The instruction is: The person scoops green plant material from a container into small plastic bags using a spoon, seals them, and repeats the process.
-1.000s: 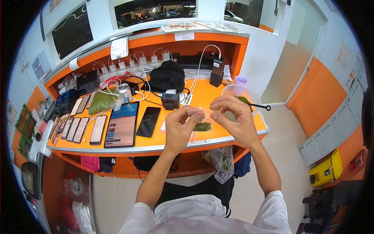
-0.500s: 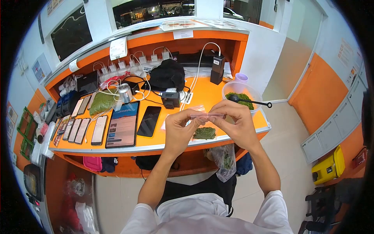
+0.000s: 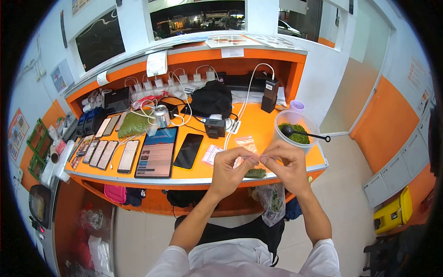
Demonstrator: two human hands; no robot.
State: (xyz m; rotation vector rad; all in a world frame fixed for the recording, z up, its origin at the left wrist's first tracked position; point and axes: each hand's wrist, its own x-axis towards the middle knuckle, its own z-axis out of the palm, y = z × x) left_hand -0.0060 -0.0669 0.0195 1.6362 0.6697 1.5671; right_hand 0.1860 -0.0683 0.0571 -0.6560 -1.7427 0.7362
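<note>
My left hand (image 3: 232, 171) and my right hand (image 3: 289, 167) are raised over the front edge of the counter, fingertips close together. Both are closed in a pinch at the top of a small clear zip bag (image 3: 255, 173) with green plant-like stuff inside. The fingers hide most of its upper edge. Flat clear bags with a reddish strip (image 3: 212, 154) lie on the counter just beyond my left hand. Past my right hand stands a clear tub (image 3: 312, 121) of loose green stuff, with a black scoop (image 3: 288, 130) resting in it.
Left of my hands lie a black phone (image 3: 188, 151), a tablet (image 3: 156, 154) and several more phones. Behind them are a large bag of green stuff (image 3: 134, 124), a can (image 3: 162, 116) and white cables. A purple cup (image 3: 296, 106) stands behind the tub.
The view has shifted, so the counter sits farther right and lower. The bag's flat top edge, visible before between my fingertips, is now mostly covered, and the green part shows smaller.
</note>
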